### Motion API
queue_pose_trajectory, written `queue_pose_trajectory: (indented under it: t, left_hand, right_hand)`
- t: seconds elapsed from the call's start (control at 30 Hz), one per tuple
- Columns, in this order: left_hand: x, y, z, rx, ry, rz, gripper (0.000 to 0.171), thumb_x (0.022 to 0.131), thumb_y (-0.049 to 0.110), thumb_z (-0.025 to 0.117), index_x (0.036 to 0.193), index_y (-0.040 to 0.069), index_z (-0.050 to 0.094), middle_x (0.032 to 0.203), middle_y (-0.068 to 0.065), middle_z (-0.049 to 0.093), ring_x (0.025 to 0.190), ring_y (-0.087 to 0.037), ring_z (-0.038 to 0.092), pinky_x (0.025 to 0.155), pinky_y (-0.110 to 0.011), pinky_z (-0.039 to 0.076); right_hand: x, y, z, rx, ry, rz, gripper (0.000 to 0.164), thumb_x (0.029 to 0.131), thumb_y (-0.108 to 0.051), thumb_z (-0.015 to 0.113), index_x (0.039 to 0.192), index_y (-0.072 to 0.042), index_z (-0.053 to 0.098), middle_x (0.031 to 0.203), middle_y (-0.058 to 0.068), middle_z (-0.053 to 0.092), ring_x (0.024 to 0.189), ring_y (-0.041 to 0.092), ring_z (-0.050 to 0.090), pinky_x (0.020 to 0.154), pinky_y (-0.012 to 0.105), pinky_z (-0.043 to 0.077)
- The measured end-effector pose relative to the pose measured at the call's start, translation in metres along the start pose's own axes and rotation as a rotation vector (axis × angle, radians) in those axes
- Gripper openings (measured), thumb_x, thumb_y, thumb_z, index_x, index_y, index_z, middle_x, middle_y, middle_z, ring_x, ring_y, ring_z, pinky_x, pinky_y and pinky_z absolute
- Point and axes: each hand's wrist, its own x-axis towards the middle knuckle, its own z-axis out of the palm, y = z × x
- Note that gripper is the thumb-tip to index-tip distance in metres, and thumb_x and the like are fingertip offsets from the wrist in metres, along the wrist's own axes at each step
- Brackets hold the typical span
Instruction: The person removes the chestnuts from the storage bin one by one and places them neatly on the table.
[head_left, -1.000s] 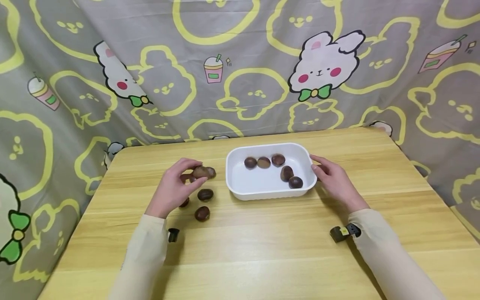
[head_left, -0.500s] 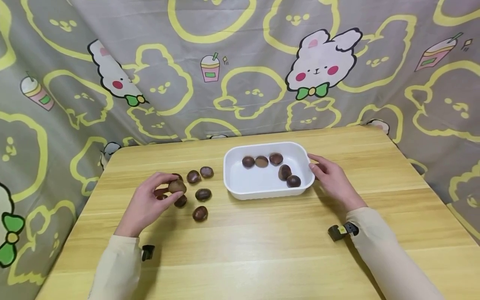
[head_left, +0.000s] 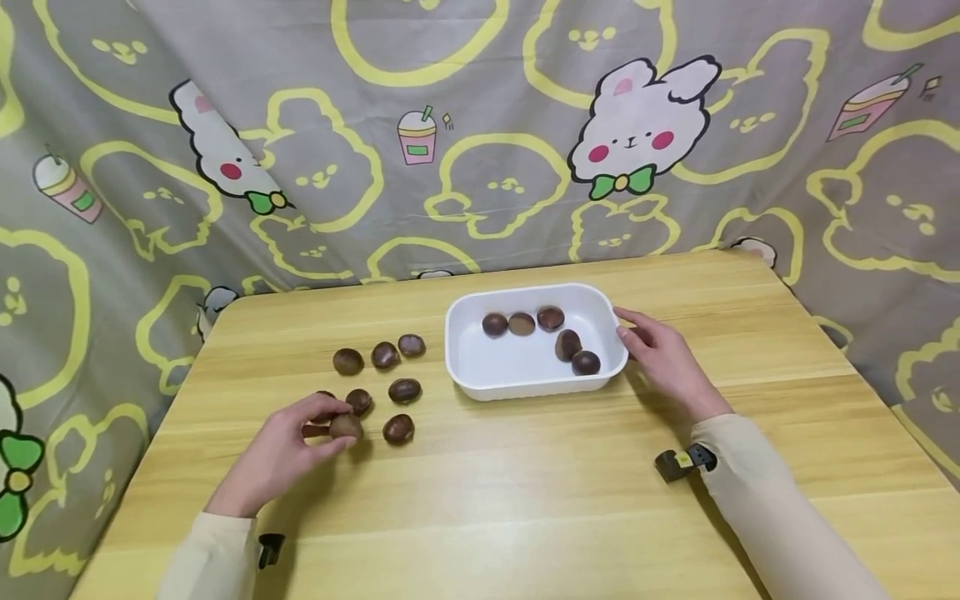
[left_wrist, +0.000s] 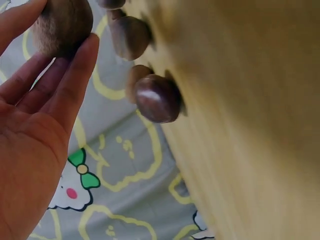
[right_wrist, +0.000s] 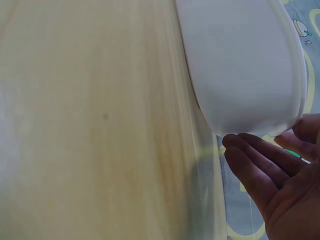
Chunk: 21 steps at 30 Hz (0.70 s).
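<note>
My left hand point(head_left: 281, 450) pinches a brown chestnut point(head_left: 346, 427) between thumb and fingers, low over the left part of the table. In the left wrist view that chestnut point(left_wrist: 65, 27) sits at the fingertips. Several more chestnuts lie loosely grouped around it, such as a glossy one point(head_left: 398, 429) just to its right and another point(head_left: 358, 402) behind it. One chestnut point(head_left: 325, 398) is partly hidden by the fingers. My right hand point(head_left: 667, 358) touches the right end of a white plastic tray point(head_left: 536, 385), its fingers extended against the outer wall point(right_wrist: 250, 107).
Inside the tray are several chestnuts: a row along the back, including a paler one point(head_left: 522, 323), and two at the right point(head_left: 586, 362). The wooden table point(head_left: 510, 492) ends at a patterned grey curtain point(head_left: 510, 221) behind.
My left hand has carried its chestnut left and toward me, away from the back row, uncovering the chestnuts there. My right hand has stayed at the tray's end.
</note>
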Motion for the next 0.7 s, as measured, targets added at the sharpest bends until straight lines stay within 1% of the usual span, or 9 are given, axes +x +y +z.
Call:
queue_pose_trajectory:
  t: [0.1, 0.17, 0.27, 0.37, 0.47, 0.7]
  left_hand:
    - [-0.005, -0.002, 0.005, 0.021, -0.032, -0.041, 0.04, 0.079, 0.011, 0.083, 0.116, 0.005, 0.068, 0.102, 0.006, 0.064, 0.1, -0.02, 0.063, 0.086, -0.041, 0.054]
    - [-0.007, -0.003, 0.007, 0.026, -0.048, -0.057, 0.041, 0.079, 0.013, 0.083, 0.116, 0.006, 0.068, 0.103, 0.004, 0.064, 0.101, -0.022, 0.062, 0.087, -0.043, 0.053]
    - [-0.007, -0.004, 0.01, 0.024, -0.066, -0.064, 0.041, 0.079, 0.015, 0.083, 0.115, 0.006, 0.068, 0.106, 0.002, 0.065, 0.101, -0.024, 0.062, 0.087, -0.045, 0.053]
    - [-0.006, -0.004, 0.012, 0.016, -0.076, -0.068, 0.038, 0.079, 0.015, 0.083, 0.113, 0.005, 0.068, 0.106, 0.0, 0.066, 0.101, -0.025, 0.063, 0.085, -0.042, 0.054]
    - [-0.005, -0.005, 0.013, 0.012, -0.091, -0.077, 0.038, 0.08, 0.016, 0.083, 0.113, 0.004, 0.068, 0.106, -0.001, 0.066, 0.101, -0.025, 0.062, 0.083, -0.039, 0.055]
    - [-0.001, -0.008, 0.014, 0.016, -0.131, -0.089, 0.035, 0.081, 0.015, 0.081, 0.113, 0.004, 0.068, 0.106, -0.001, 0.065, 0.1, -0.024, 0.062, 0.083, -0.038, 0.055]
  right_hand:
    - [-0.001, 0.001, 0.001, 0.005, -0.01, 0.008, 0.048, 0.106, -0.026, 0.048, 0.147, -0.004, 0.043, 0.12, 0.027, 0.063, 0.108, 0.035, 0.062, 0.093, 0.049, 0.048]
    - [-0.001, 0.001, 0.002, 0.008, -0.012, 0.008, 0.048, 0.106, -0.026, 0.048, 0.148, -0.004, 0.043, 0.12, 0.027, 0.062, 0.108, 0.035, 0.062, 0.093, 0.049, 0.048]
    - [-0.002, 0.003, 0.002, 0.006, -0.008, 0.007, 0.048, 0.106, -0.027, 0.047, 0.148, -0.004, 0.043, 0.119, 0.027, 0.063, 0.107, 0.035, 0.062, 0.093, 0.049, 0.048]
    - [-0.002, 0.003, 0.002, 0.007, -0.007, 0.004, 0.048, 0.106, -0.027, 0.047, 0.148, -0.004, 0.043, 0.119, 0.027, 0.063, 0.106, 0.035, 0.063, 0.092, 0.048, 0.049]
    - [-0.002, 0.002, 0.0, 0.008, -0.006, 0.009, 0.049, 0.106, -0.028, 0.047, 0.148, -0.004, 0.042, 0.119, 0.028, 0.062, 0.105, 0.035, 0.063, 0.092, 0.049, 0.049]
    - [-0.004, -0.001, -0.002, 0.026, -0.012, 0.021, 0.05, 0.106, -0.029, 0.046, 0.149, -0.005, 0.041, 0.121, 0.029, 0.061, 0.106, 0.036, 0.063, 0.093, 0.049, 0.049]
